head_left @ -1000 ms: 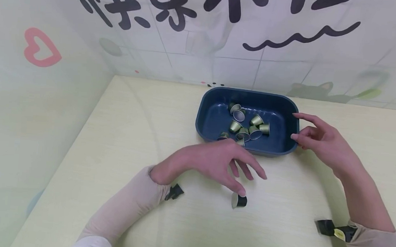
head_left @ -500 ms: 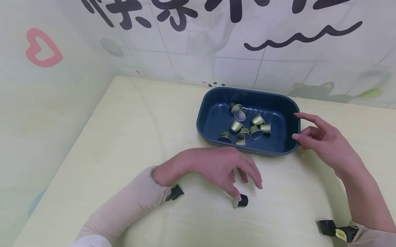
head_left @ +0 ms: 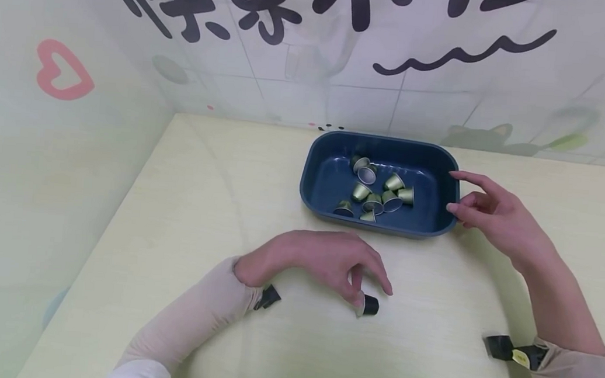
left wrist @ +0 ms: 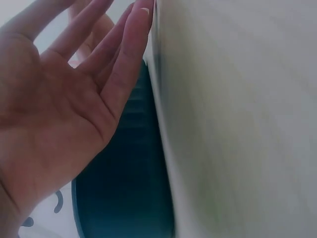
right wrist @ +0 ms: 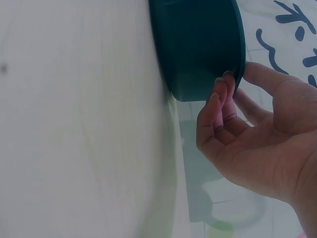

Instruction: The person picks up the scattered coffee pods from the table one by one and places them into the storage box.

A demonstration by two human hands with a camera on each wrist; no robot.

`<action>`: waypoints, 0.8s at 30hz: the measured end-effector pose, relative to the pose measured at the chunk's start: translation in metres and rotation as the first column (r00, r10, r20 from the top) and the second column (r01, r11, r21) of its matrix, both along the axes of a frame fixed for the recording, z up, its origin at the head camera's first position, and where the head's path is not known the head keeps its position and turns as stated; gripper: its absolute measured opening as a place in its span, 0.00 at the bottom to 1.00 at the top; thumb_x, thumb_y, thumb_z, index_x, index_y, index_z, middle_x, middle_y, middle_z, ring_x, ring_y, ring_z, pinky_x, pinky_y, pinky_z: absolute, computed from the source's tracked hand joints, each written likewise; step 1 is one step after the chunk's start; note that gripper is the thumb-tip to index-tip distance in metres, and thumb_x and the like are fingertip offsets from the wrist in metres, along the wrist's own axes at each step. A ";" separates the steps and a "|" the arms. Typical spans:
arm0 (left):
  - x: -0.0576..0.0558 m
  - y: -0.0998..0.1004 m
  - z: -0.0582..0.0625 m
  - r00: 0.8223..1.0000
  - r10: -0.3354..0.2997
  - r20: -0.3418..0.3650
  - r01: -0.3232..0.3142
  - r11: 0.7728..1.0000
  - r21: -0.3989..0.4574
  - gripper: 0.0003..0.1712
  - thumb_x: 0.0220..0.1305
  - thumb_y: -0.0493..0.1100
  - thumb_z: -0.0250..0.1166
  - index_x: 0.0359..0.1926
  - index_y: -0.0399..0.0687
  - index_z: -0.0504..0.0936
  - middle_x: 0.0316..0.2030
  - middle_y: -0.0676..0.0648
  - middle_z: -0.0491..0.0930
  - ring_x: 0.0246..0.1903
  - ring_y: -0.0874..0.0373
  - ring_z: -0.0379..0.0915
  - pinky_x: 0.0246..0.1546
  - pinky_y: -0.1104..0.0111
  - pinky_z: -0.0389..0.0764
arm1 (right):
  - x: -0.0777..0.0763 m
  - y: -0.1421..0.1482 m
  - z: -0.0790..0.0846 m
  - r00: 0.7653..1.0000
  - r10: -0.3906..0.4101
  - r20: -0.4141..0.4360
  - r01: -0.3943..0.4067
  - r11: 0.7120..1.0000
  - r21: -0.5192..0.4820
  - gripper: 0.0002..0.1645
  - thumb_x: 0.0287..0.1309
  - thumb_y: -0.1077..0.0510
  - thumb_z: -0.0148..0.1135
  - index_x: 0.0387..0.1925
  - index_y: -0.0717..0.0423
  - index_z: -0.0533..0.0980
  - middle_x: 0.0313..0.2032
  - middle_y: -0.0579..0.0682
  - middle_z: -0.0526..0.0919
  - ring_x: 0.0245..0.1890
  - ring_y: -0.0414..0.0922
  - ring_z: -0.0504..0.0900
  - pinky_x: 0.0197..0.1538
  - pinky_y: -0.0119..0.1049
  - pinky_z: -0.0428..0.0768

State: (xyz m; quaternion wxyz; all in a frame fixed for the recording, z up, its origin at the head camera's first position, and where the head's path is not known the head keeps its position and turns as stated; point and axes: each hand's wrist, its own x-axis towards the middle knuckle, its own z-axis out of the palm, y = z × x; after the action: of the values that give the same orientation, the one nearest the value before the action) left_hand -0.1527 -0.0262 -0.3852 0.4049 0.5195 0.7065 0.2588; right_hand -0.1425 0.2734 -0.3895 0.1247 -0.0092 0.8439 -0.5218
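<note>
A black coffee capsule [head_left: 370,305] lies on its side on the table, its pale rim turned left. My left hand [head_left: 331,261] hovers over it in the head view, thumb tip at the rim and index finger apart from the black end. In the left wrist view the left hand [left wrist: 59,104] has extended fingers; the capsule cannot be made out there. My right hand [head_left: 506,218] grips the right rim of a dark blue bin [head_left: 322,214], thumb and index finger over the edge. In the right wrist view the other fingers of the right hand [right wrist: 257,139] curl against the bin's outside.
Several green coffee capsules [head_left: 361,192] lie jumbled inside the bin. The pale table [head_left: 217,200] meets a white wall covering [head_left: 298,104] with black lettering behind the bin. Another wall [head_left: 72,167] with a pink heart rises at the left.
My left hand has lowered toward the black capsule, and its thumb and index finger have drawn closer together. The right hand stays on the bin's rim.
</note>
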 end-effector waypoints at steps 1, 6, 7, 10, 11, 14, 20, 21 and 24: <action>0.000 0.000 -0.001 1.000 0.001 -0.004 -0.001 1.000 -0.005 0.25 0.59 0.43 0.74 0.59 0.54 0.83 0.52 0.59 0.80 0.33 0.75 0.79 0.42 0.79 0.76 | 0.000 0.000 0.000 1.000 0.001 0.000 -0.001 1.000 0.003 0.33 0.68 0.52 0.62 0.71 0.42 0.64 0.32 0.43 0.79 0.32 0.45 0.80 0.36 0.33 0.77; 0.002 0.000 -0.004 1.000 -0.011 -0.022 0.011 1.000 0.001 0.23 0.61 0.42 0.73 0.57 0.54 0.84 0.51 0.60 0.81 0.32 0.76 0.78 0.42 0.80 0.75 | 0.000 -0.001 0.001 1.000 -0.006 0.011 0.006 1.000 0.019 0.33 0.68 0.50 0.62 0.71 0.41 0.63 0.33 0.44 0.79 0.33 0.46 0.80 0.36 0.34 0.77; 0.003 0.000 -0.004 1.000 -0.015 -0.023 0.015 1.000 0.004 0.22 0.61 0.42 0.73 0.57 0.54 0.84 0.51 0.60 0.81 0.32 0.76 0.77 0.42 0.80 0.75 | 0.000 -0.001 0.001 1.000 -0.008 0.011 0.008 1.000 0.021 0.33 0.68 0.50 0.62 0.71 0.41 0.63 0.33 0.44 0.79 0.33 0.46 0.80 0.36 0.34 0.77; 0.004 0.000 -0.005 0.999 -0.026 -0.021 0.026 1.000 0.016 0.22 0.61 0.40 0.72 0.57 0.53 0.84 0.51 0.59 0.81 0.32 0.76 0.77 0.43 0.80 0.75 | 0.000 -0.001 0.000 1.000 -0.004 0.006 0.004 1.000 0.010 0.33 0.68 0.51 0.62 0.71 0.41 0.64 0.33 0.43 0.79 0.33 0.45 0.79 0.36 0.34 0.76; 0.004 0.000 -0.005 0.999 -0.030 -0.022 0.030 0.999 0.019 0.22 0.61 0.40 0.72 0.57 0.52 0.84 0.51 0.58 0.81 0.32 0.76 0.77 0.43 0.80 0.75 | 0.000 -0.001 0.000 1.000 -0.005 0.005 0.005 1.000 0.005 0.33 0.68 0.51 0.62 0.71 0.41 0.64 0.32 0.43 0.79 0.33 0.45 0.79 0.36 0.34 0.77; 0.005 0.001 -0.005 0.999 -0.041 -0.029 0.041 0.999 0.019 0.23 0.61 0.40 0.73 0.58 0.52 0.83 0.52 0.57 0.80 0.32 0.76 0.77 0.43 0.80 0.76 | 0.000 0.001 -0.001 1.000 0.003 -0.002 -0.003 1.000 -0.009 0.33 0.68 0.52 0.62 0.71 0.42 0.64 0.32 0.42 0.79 0.32 0.44 0.79 0.36 0.33 0.77; 0.007 0.003 -0.003 0.994 -0.059 -0.091 0.056 0.998 -0.025 0.30 0.59 0.44 0.74 0.64 0.56 0.79 0.53 0.60 0.78 0.30 0.75 0.75 0.40 0.81 0.73 | 0.000 0.000 -0.001 1.000 -0.003 -0.002 0.003 1.000 -0.003 0.33 0.68 0.52 0.62 0.71 0.41 0.64 0.32 0.42 0.79 0.32 0.44 0.80 0.36 0.33 0.76; 0.008 0.004 -0.002 0.994 -0.061 -0.095 0.058 0.998 -0.032 0.30 0.59 0.44 0.74 0.63 0.57 0.79 0.53 0.60 0.78 0.30 0.75 0.75 0.41 0.81 0.73 | 0.000 0.000 0.000 1.000 -0.002 -0.002 0.002 1.000 -0.002 0.33 0.68 0.52 0.62 0.71 0.42 0.64 0.32 0.42 0.79 0.32 0.44 0.80 0.36 0.33 0.76; 0.009 0.005 -0.002 0.994 -0.065 -0.093 0.061 0.997 -0.044 0.28 0.59 0.42 0.74 0.62 0.57 0.81 0.51 0.60 0.79 0.31 0.76 0.76 0.42 0.82 0.72 | 0.000 0.000 0.000 1.000 0.001 -0.003 -0.001 1.000 0.002 0.33 0.68 0.52 0.62 0.71 0.42 0.64 0.32 0.43 0.80 0.32 0.44 0.79 0.36 0.33 0.76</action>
State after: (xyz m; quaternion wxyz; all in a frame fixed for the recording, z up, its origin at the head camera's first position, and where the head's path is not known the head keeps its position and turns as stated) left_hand -0.1435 -0.0212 -0.3874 0.3896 0.5449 0.7131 0.2066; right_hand -0.1425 0.2734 -0.3896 0.1238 -0.0101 0.8445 -0.5210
